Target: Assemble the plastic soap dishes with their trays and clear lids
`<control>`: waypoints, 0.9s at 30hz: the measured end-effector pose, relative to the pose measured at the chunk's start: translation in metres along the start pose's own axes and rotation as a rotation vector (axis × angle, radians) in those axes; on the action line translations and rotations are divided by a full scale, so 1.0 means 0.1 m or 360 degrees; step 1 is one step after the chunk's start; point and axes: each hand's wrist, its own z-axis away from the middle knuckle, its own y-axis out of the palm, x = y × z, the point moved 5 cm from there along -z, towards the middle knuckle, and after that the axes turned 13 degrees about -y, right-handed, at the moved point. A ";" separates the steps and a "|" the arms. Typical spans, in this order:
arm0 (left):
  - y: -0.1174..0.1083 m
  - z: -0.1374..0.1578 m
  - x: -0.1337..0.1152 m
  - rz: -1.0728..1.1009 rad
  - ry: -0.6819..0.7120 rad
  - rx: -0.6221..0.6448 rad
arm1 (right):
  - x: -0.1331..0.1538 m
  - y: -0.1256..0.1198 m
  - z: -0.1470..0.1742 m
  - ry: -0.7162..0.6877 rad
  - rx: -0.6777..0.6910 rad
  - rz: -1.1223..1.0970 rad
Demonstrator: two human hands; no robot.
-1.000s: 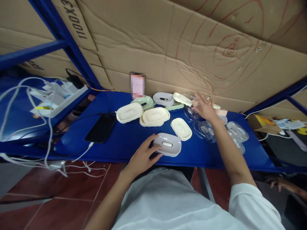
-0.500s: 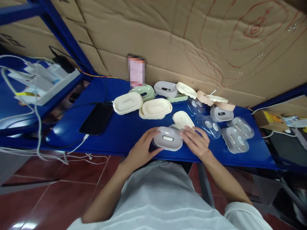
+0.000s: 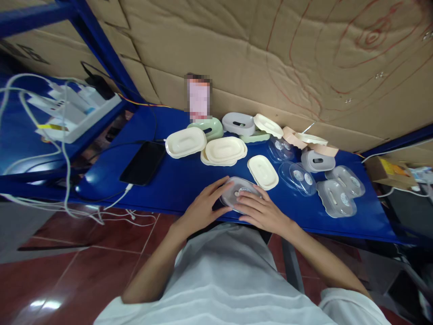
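Observation:
At the table's front edge a grey soap box (image 3: pixel 230 195) stands with a clear lid (image 3: pixel 244 182) over its top. A round sticker on the lid shows between the fingers. My left hand (image 3: pixel 200 208) is closed around the box's left end, thumb at the near side and fingers at the far side. From the right, my right hand (image 3: pixel 262 210) holds the lid against the box, its fingers across the top and its thumb at the far right rim. Whether the lid sits fully down is hidden. Just behind lies a loose cream tray (image 3: pixel 263 172).
More cream trays (image 3: pixel 185 142) lie behind on the blue table (image 3: pixel 182 180). Clear lids (image 3: pixel 297 178) and lidded grey boxes (image 3: pixel 336 198) are on the right. A black phone (image 3: pixel 144 163) with a cable lies left. Cardboard (image 3: pixel 219 40) stands along the back.
My right hand has moved left with the clear lid and brought it over the grey soap box. My left hand still holds the box. The view has shifted slightly.

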 end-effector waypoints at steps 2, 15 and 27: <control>0.00 0.00 0.00 0.0028 0.0003 0.0001 | 0.02 0.05 0.01 0.0021 0.0017 0.0077; -0.01 0.02 -0.01 -0.0038 -0.0049 -0.0054 | -0.22 -0.88 1.60 0.1576 -0.0326 0.1214; -0.01 0.03 -0.02 -0.0151 -0.0022 -0.0097 | -0.91 -1.22 2.80 0.2165 -0.0365 0.1206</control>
